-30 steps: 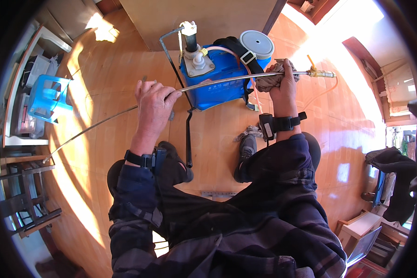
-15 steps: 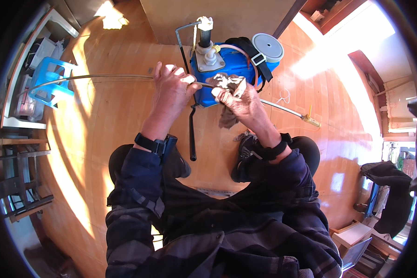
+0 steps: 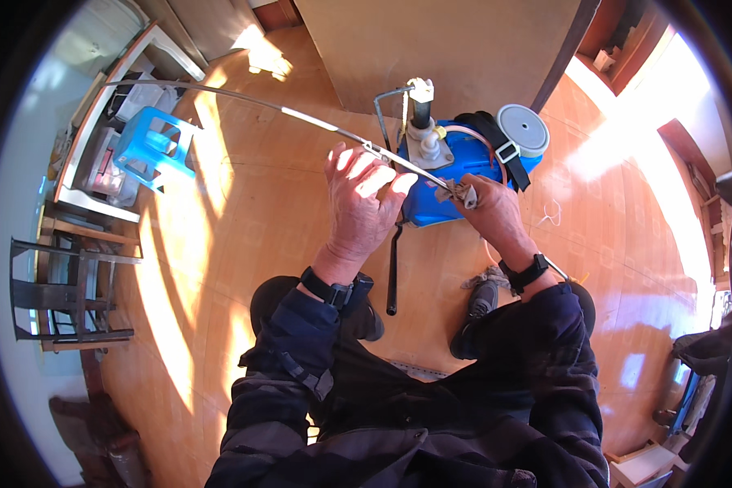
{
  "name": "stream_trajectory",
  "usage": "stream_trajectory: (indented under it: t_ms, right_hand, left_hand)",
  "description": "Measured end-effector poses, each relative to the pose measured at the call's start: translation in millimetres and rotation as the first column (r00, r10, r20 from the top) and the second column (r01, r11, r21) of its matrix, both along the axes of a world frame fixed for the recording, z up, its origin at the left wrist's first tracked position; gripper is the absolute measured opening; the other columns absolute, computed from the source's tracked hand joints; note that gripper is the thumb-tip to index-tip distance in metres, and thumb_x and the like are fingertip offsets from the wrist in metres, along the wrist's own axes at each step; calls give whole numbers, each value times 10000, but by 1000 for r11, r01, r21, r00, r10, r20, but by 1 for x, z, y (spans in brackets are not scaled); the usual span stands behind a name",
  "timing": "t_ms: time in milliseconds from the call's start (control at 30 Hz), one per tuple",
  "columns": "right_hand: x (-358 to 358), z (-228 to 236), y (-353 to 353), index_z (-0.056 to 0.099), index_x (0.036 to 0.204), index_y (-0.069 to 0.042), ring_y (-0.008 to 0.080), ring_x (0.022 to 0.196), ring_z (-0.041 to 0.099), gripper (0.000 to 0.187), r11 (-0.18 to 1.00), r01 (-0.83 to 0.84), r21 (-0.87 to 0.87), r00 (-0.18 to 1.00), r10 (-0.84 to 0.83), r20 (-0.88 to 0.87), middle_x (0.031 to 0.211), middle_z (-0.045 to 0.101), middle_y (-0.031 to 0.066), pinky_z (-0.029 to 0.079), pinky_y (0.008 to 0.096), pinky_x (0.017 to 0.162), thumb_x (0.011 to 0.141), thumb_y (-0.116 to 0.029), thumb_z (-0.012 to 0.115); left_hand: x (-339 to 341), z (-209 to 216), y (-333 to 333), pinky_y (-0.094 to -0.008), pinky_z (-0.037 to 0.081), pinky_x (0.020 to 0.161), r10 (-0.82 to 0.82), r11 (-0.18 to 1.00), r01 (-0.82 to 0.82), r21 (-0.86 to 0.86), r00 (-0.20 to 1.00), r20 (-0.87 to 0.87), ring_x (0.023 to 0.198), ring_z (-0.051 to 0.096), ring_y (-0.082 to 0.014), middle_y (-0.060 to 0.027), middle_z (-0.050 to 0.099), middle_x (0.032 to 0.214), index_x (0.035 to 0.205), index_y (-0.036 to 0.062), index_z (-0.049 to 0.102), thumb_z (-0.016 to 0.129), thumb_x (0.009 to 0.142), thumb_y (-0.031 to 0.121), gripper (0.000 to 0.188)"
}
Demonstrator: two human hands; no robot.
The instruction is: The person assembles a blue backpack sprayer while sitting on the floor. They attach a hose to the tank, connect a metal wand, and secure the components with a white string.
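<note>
A long thin metal spray wand (image 3: 310, 119) slants across in front of me, its far-left end thin and bowed. My right hand (image 3: 500, 215) is closed on a crumpled grey-brown rag (image 3: 461, 193), which is bunched around the wand. My left hand (image 3: 359, 199) is just below the wand's middle, fingers extended and thumb apart; whether the fingertips touch it is unclear. Behind both hands stands a blue backpack sprayer tank (image 3: 431, 203) with a round grey lid (image 3: 522, 130). Its black pump handle (image 3: 393, 276) hangs down beside my left wrist.
A blue plastic stool (image 3: 150, 146) stands at left by a white-framed shelf (image 3: 97, 199). A dark chair (image 3: 65, 293) is nearer on that side. A brown panel (image 3: 447, 53) rises behind the tank. My shoe (image 3: 481, 305) is on the wooden floor (image 3: 195, 309).
The wand has tilted, with its left end now farther away. My left hand's fingers have loosened from it. My right hand still grips the rag. The whole view has shifted.
</note>
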State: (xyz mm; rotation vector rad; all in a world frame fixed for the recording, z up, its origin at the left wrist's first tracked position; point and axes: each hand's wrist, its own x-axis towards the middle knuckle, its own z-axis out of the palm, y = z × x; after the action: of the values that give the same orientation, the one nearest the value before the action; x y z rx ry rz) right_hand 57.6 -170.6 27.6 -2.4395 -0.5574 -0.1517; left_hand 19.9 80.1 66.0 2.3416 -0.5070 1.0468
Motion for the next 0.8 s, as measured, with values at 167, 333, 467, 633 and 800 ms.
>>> stream_trajectory:
  t_ms: [167,333,467,633,800]
  right_hand:
    - [4,-12,-29,728,1045,-79,291,686,717,229,995,-48,84,995,55,-80,875,717,96,558,398,620,872,-192,826]
    - [-4,-20,-39,724,1095,-15,218,577,708,286,964,-175,198,981,188,-47,832,740,108,566,334,545,858,-120,844]
    - [-8,-20,-37,720,1019,-20,164,562,688,213,976,-152,155,930,195,-311,726,699,81,544,322,514,846,-87,826]
    - [-11,-21,-37,722,971,-25,153,553,677,179,993,-74,91,862,110,-495,712,681,60,528,307,505,819,-59,811]
    - [-15,-18,-40,751,972,-32,142,644,709,183,989,-127,80,772,149,-618,750,718,50,555,314,579,806,-81,809]
  left_hand:
    - [3,-15,35,-331,473,727,-114,844,-151,-515,887,-447,763,594,-159,-43,608,767,960,19,678,614,1087,335,346]
    - [18,-37,56,-300,490,751,-400,541,-102,-834,841,-363,758,600,-121,-20,609,756,1150,7,694,530,1122,435,459]
    - [25,-46,59,-297,499,702,-425,498,-102,-861,837,-345,707,603,-125,-35,623,746,1037,21,680,533,1114,470,479]
    - [25,-51,72,-300,501,647,-390,416,-225,-881,831,-397,636,575,-123,-22,585,693,904,41,621,547,1104,499,505]
    - [27,-53,84,-300,481,578,-341,455,-282,-844,821,-458,599,552,-112,-15,571,673,871,49,602,546,1098,521,527]
